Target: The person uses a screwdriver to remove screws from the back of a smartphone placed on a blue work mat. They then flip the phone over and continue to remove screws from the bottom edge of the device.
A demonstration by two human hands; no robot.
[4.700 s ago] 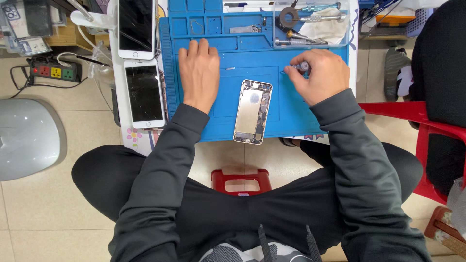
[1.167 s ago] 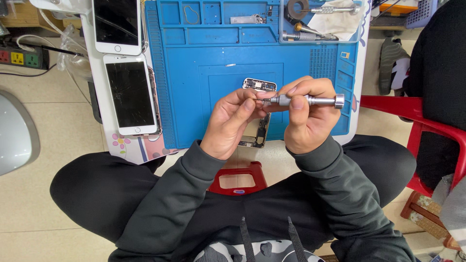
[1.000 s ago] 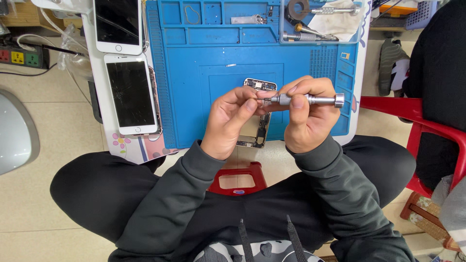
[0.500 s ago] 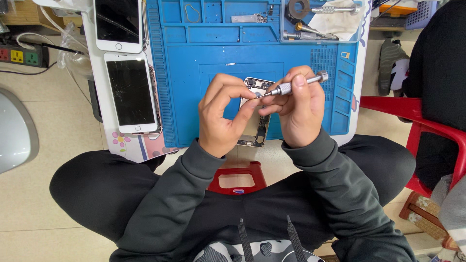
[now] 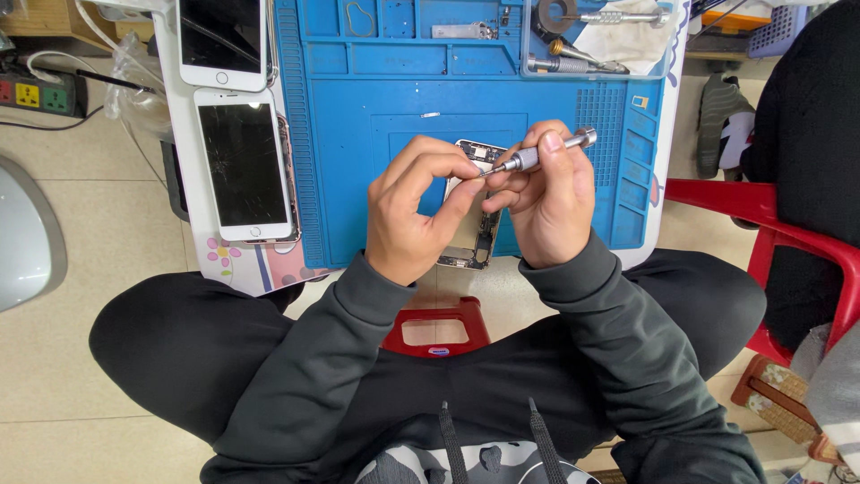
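Observation:
My left hand (image 5: 414,213) holds an opened phone housing (image 5: 472,231) by its side, tilted up above the near edge of the blue repair mat (image 5: 376,152). My right hand (image 5: 548,202) grips a small silver screwdriver (image 5: 537,155). Its tip points left onto the upper end of the housing, close to my left fingertips. Much of the housing is hidden behind both hands.
Two white phones (image 5: 244,161) (image 5: 222,40) lie left of the mat, the nearer one with a cracked screen. More screwdrivers and a cloth (image 5: 587,45) sit in the mat's top right tray. A power strip (image 5: 40,94) lies far left, a red chair (image 5: 770,260) right, a red stool (image 5: 436,327) under me.
The screwdriver has swung from level to slanted, its tip now down on the housing's top end. My left hand has shifted its hold on the housing.

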